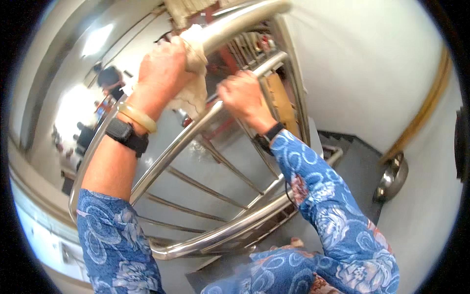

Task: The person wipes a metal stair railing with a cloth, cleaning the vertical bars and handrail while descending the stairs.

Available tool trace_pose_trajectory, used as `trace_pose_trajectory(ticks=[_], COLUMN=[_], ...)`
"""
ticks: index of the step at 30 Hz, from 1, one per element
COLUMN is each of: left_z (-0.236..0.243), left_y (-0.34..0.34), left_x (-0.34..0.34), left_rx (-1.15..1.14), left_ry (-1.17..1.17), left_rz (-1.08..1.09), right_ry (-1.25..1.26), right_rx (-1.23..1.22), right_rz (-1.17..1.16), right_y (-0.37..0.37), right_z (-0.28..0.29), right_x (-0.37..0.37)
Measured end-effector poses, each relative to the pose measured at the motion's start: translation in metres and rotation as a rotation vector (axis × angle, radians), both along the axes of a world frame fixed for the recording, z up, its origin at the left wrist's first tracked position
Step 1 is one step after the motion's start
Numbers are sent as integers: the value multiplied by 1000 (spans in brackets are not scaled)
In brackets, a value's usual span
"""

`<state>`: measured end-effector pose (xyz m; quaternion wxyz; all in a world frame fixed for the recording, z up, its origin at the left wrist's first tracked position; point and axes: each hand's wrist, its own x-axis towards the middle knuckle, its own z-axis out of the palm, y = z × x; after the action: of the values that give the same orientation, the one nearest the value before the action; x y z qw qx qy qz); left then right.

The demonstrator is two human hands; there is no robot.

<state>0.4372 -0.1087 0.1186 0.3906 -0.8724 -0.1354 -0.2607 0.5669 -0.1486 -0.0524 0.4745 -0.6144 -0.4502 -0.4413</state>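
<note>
My left hand point(164, 66) is closed around a cream cloth point(192, 95) at the thick top rail point(237, 23) of a stainless steel stair railing, with the cloth's loose end hanging below my fingers. My right hand point(242, 93) is closed over the thinner rail point(169, 157) just below, its fingers wrapped on the bar. Several steel balusters point(205, 196) run beneath that rail. A jade-like bangle point(138, 119) and a black watch point(122, 134) sit on my left wrist; a black band circles my right wrist.
Grey stairs point(347, 152) descend along a white wall point(367, 63) at the right, with a wooden handrail point(420, 112) and a steel bowl-shaped object point(391, 179). Other people point(110, 78) are in the room beyond the railing at left. A yellow board point(279, 105) stands behind the railing.
</note>
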Motion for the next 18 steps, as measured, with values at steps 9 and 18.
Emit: trace_pose_trajectory(ticks=[9,18], left_z=[7,7], left_y=[-16,-23], left_x=[163,229], left_rx=[-61,-80], left_ry=[100,254], left_rz=[-45,-28], right_ry=[77,104], right_rx=[-91,120], right_rz=[-124,-26], right_y=[3,-1], right_z=[-17,-31], right_x=[30,28])
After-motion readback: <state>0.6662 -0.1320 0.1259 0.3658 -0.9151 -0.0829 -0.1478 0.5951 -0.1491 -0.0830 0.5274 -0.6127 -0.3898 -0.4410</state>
